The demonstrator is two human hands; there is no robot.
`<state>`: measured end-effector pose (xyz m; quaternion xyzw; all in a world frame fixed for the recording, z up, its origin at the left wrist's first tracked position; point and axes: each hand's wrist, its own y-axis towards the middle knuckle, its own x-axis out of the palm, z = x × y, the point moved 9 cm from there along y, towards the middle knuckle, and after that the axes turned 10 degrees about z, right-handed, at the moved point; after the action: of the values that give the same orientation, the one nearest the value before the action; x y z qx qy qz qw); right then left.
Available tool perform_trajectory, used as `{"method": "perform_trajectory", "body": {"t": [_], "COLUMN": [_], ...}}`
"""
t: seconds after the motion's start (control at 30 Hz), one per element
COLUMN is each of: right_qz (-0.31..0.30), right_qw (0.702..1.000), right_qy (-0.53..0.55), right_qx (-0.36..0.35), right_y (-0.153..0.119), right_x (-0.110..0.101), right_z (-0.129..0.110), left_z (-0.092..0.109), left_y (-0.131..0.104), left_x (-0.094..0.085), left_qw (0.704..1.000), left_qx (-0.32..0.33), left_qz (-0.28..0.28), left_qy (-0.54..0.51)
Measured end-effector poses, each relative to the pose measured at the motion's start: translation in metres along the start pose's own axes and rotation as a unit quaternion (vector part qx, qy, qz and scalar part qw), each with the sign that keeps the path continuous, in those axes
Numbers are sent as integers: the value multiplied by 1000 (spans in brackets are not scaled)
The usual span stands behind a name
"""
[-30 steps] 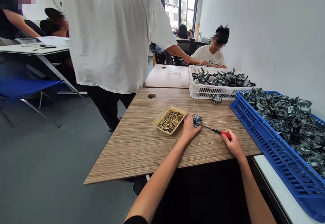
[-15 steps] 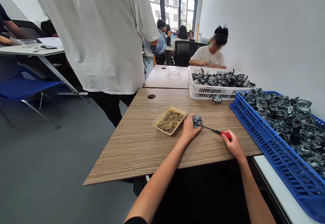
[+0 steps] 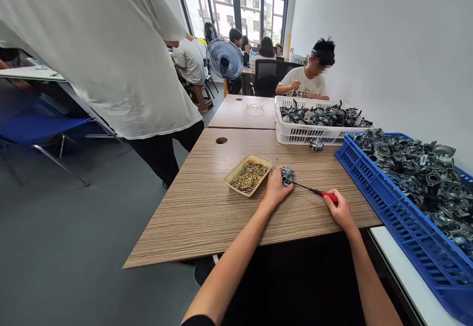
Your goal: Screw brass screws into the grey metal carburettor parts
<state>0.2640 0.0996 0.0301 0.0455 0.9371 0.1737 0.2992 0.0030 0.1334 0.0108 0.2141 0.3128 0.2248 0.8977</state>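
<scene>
My left hand (image 3: 275, 188) grips a small grey metal carburetor (image 3: 287, 175) on the wood-grain table. In my right hand (image 3: 340, 209) is a screwdriver (image 3: 330, 197) with a red handle, its fingers wrapped round the grip. The dark shaft points left, and its tip meets the side of the carburetor; the exact contact spot is too small to make out. Just left of my left hand stands a beige tray (image 3: 228, 182) filled with small brass-coloured parts. A tiny metal piece (image 3: 277, 158) lies on the table beyond the carburetor.
To my right, a blue crate (image 3: 402, 237) is heaped with metal carburetors. A white basket (image 3: 295, 135) of similar parts stands farther back, one loose carburetor (image 3: 316, 144) before it. A co-worker (image 3: 305, 82) sits behind. A person in a white shirt (image 3: 121, 69) stands left of the table.
The standing person has shifted left and leans more, uncovering the fan and seated people behind. The seated co-worker has raised a hand. My hands, the carburetor and the screwdriver stay practically in place.
</scene>
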Motion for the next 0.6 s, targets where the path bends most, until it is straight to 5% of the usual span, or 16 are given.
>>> {"method": "perform_trajectory", "body": {"t": [0.6], "right_qz": [1], "right_qw": [1000], "right_qy": [7], "right_qx": [-3], "right_y": [0], "right_x": [1], "right_z": [3], "left_z": [0], "left_y": [1], "left_x": [0], "left_qw": [1000], "left_qx": [3], "left_qz": [5], "left_qy": [-5]}}
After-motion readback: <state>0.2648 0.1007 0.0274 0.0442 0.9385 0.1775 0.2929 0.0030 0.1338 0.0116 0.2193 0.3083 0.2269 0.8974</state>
